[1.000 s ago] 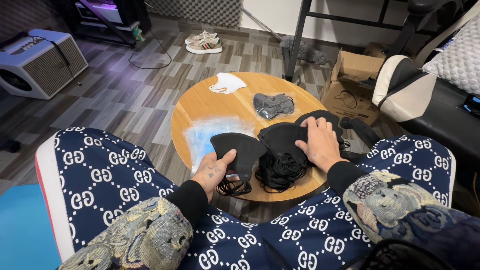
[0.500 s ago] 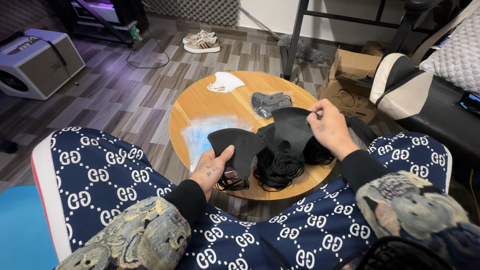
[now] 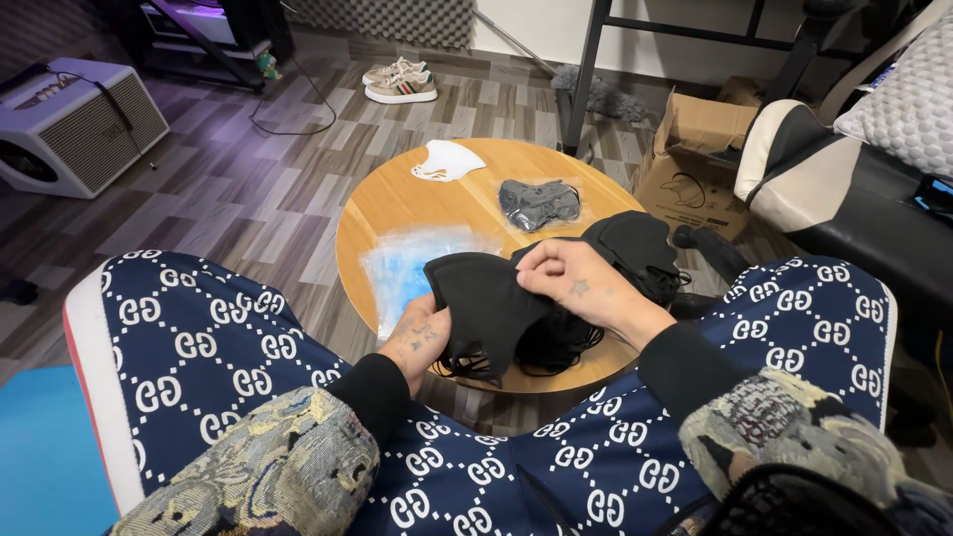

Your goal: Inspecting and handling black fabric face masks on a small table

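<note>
**Black fabric face mask, held over a round table: items in view**

Item 1: black face mask [image 3: 486, 298]; held between both hands at the near edge of the round wooden table [image 3: 397, 199], above the person's lap; folded flat, its curved edge toward the left; thin ear loops trail beneath it. Handling, as judged: very light, soft and limp, not fragile, not slippery; it sags wherever it is unsupported, so the body panel near an edge is the sound place to pinch; the loops look prone to tangling with those below.

Item 2: left hand [image 3: 417, 337]; closed on the mask's lower left edge, thumb on top, fingers beneath.

Item 3: right hand [image 3: 576, 288]; fingertips pinched on the mask's upper right edge.

Item 4: heap of black masks [image 3: 625, 248]; just behind and under the right hand, loops knotted together.

Item 5: clear plastic bag [image 3: 417, 263]; flat on the table, left of the held mask, touching or nearly so.

Item 6: grey masks in a clear wrapper [image 3: 539, 201]; further back, apart.

Item 7: white mask [image 3: 447, 159]; at the far rim.

Item 8: cardboard box [image 3: 700, 159]; on the floor to the right.
</note>
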